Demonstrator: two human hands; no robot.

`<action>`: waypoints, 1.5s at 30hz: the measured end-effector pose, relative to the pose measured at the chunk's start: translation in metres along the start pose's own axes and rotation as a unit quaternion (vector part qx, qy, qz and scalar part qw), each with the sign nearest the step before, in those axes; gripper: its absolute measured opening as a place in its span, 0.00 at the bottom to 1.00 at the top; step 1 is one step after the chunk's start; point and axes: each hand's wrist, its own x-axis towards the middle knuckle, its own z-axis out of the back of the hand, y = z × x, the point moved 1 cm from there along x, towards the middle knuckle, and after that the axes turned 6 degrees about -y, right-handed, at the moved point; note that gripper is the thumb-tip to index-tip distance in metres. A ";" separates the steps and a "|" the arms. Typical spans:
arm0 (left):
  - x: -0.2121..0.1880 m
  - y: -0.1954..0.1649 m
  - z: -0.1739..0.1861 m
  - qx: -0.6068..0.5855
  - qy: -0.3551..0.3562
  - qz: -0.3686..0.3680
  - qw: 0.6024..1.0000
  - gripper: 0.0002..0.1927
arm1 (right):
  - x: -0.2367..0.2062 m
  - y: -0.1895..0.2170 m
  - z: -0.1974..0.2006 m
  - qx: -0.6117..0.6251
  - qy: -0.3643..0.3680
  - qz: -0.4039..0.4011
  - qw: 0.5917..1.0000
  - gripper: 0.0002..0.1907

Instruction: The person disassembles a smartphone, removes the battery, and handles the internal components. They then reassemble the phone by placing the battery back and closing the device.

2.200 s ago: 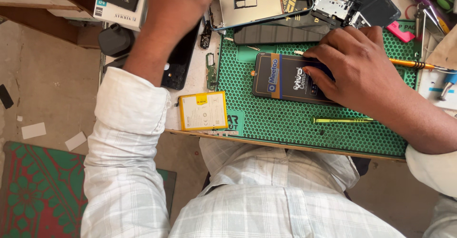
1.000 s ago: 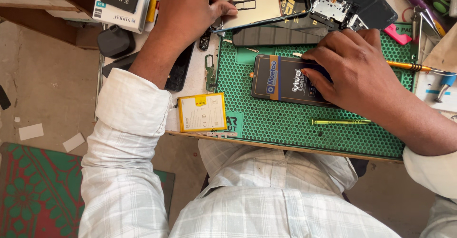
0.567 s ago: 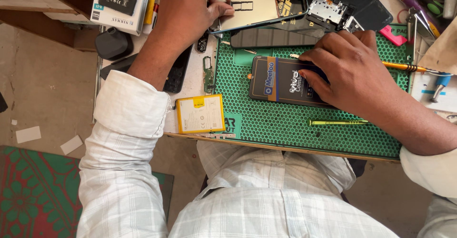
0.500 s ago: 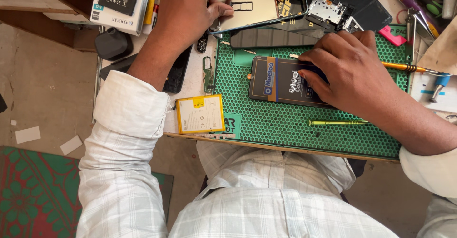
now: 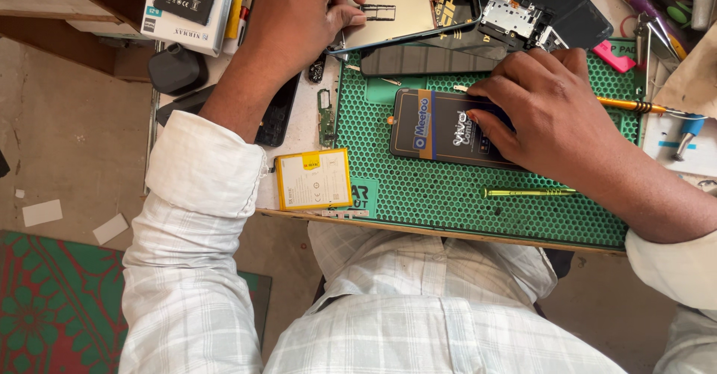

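two hands, left [image 5: 295,19] and right [image 5: 549,109], one yellow battery [image 5: 313,179], one green mat [image 5: 478,202], one yellow-green screwdriver [image 5: 526,192]

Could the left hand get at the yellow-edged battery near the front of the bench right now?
Probably yes. The battery lies flat and uncovered beside the green mat, with nothing on top of it. The left hand rests on the opened phone farther back and would only need to draw back.

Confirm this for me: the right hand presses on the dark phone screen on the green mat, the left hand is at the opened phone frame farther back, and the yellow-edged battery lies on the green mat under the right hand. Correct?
Not quite. In the head view the yellow-edged battery lies off the green mat, beside its left edge on the bench, nearer the left arm. The right hand does press on the dark phone screen, and the left hand is at the opened phone frame.
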 end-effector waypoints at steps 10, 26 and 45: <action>-0.007 0.000 0.004 0.001 -0.003 -0.025 1.000 0.13 | -0.001 0.002 0.000 0.002 -0.002 0.007 1.000 0.12; -0.007 -0.003 0.000 -0.139 0.008 0.024 0.990 0.08 | -0.019 -0.052 0.030 0.059 -0.149 -0.042 0.986 0.10; -0.008 -0.093 -0.007 -0.361 0.088 0.078 0.925 0.07 | 0.013 -0.007 0.024 0.112 -0.136 0.041 0.983 0.23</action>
